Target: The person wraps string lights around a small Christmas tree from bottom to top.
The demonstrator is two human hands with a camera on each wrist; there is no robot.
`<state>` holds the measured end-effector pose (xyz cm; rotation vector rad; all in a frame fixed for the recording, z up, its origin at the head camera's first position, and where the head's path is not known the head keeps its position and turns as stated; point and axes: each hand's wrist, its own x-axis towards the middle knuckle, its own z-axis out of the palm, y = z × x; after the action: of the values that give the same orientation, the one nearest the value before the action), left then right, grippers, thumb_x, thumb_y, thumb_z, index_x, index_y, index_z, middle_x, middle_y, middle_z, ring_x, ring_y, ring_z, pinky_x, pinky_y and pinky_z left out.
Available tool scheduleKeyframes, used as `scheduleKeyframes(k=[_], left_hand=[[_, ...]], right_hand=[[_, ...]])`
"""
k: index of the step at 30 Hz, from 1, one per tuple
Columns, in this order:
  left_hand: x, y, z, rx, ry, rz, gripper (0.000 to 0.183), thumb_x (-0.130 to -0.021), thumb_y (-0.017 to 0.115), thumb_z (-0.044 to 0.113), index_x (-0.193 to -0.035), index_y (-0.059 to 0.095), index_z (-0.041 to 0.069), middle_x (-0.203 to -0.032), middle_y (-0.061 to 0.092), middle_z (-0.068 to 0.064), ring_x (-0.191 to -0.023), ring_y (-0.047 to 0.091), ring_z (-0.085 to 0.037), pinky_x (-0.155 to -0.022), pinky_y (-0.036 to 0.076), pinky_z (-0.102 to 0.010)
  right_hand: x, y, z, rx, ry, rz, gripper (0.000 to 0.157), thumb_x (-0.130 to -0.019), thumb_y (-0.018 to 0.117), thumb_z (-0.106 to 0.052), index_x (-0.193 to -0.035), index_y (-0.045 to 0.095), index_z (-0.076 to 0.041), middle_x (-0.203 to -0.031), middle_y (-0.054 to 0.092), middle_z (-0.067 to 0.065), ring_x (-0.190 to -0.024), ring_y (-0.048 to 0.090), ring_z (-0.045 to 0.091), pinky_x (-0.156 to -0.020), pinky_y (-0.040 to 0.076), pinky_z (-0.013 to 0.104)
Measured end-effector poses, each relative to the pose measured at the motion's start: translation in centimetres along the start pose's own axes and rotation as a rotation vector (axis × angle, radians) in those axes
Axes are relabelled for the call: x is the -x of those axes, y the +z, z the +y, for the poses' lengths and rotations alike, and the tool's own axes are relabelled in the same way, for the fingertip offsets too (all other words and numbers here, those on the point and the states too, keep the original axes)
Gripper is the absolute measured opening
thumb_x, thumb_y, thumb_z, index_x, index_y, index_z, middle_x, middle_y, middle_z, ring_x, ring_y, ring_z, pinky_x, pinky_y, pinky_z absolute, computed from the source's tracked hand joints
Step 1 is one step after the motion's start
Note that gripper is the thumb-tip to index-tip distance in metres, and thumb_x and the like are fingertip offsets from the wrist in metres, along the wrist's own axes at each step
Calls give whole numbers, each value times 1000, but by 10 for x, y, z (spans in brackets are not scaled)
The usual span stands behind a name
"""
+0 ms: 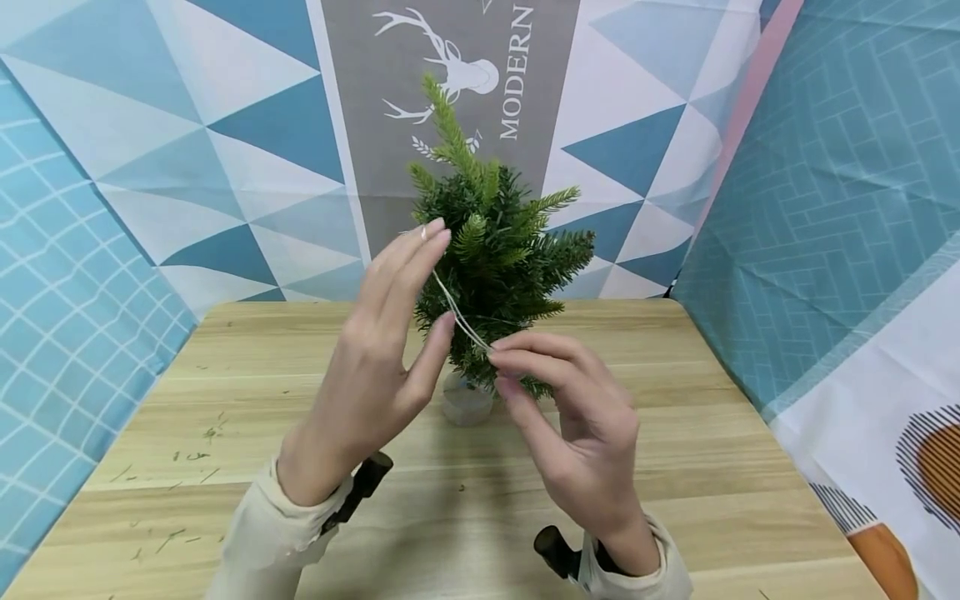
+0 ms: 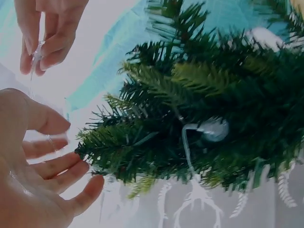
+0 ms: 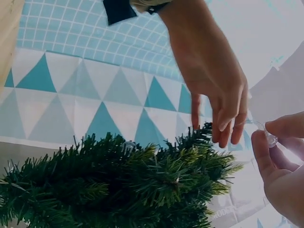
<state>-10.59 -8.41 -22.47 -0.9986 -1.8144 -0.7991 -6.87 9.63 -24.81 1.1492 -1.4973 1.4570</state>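
Observation:
A small artificial Christmas tree stands upright on the table in a pale round base. My right hand, in front of its lower branches, pinches a thin, clear string light between thumb and fingers. In the right wrist view a small clear bulb shows at those fingertips. The strand runs up to my left hand, whose fingers are extended beside the tree's left side, thumb apart. Another clear bulb on a white wire lies among the branches in the left wrist view.
Green needle scraps lie scattered over the left part of the wooden table. Patterned cloth hangs behind the tree, with more blue cloth at the right side.

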Motion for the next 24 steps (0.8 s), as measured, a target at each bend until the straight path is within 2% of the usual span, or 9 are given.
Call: scheduleKeyframes(k=[4, 7, 11, 15, 20, 24], left_hand=[[-5, 3, 2, -51, 20, -11, 34, -92, 49, -6, -124, 61, -7, -139, 53, -23, -134, 46, -36, -113, 35, -46], [-4, 8, 5, -85, 37, -9, 28, -93, 48, -4, -116, 65, -4, -135, 56, -22, -131, 48, -36, -108, 38, -49], [1, 16, 10, -133, 67, 29, 28, -93, 48, -2, -116, 64, -2, -132, 58, -22, -127, 51, -37, -101, 42, -52], [9, 24, 14, -169, 82, 87, 32, -92, 52, 0, -123, 60, -3, -126, 61, -21, -118, 56, -38, -95, 45, -52], [20, 30, 16, -140, 74, 131, 40, -93, 55, 3, -131, 52, -8, -124, 62, -20, -112, 58, -38, -95, 45, -52], [24, 32, 16, -152, 60, 145, 33, -96, 52, 6, -126, 56, -6, -122, 63, -19, -111, 58, -37, -94, 42, -53]], right_hand=[[0, 0, 2, 31, -10, 8, 22, -88, 61, 17, -107, 68, 11, -108, 64, 26, -103, 64, 30, -89, 55, 34], [1, -2, 1, 29, -33, 45, 20, -88, 62, 16, -106, 68, 12, -108, 64, 26, -102, 64, 31, -89, 55, 33], [5, -6, 0, 8, -77, 104, 19, -85, 63, 19, -103, 68, 16, -106, 64, 28, -101, 64, 34, -87, 56, 34], [9, -9, 0, -21, -105, 159, 19, -81, 62, 23, -99, 66, 20, -104, 63, 32, -99, 65, 39, -85, 57, 37], [5, -13, 5, -119, -144, 308, 16, -78, 60, 26, -95, 59, 26, -100, 61, 37, -93, 66, 39, -83, 58, 38], [-5, -20, 10, -175, -133, 481, 12, -78, 60, 24, -90, 57, 25, -95, 63, 37, -85, 67, 36, -76, 59, 35]])
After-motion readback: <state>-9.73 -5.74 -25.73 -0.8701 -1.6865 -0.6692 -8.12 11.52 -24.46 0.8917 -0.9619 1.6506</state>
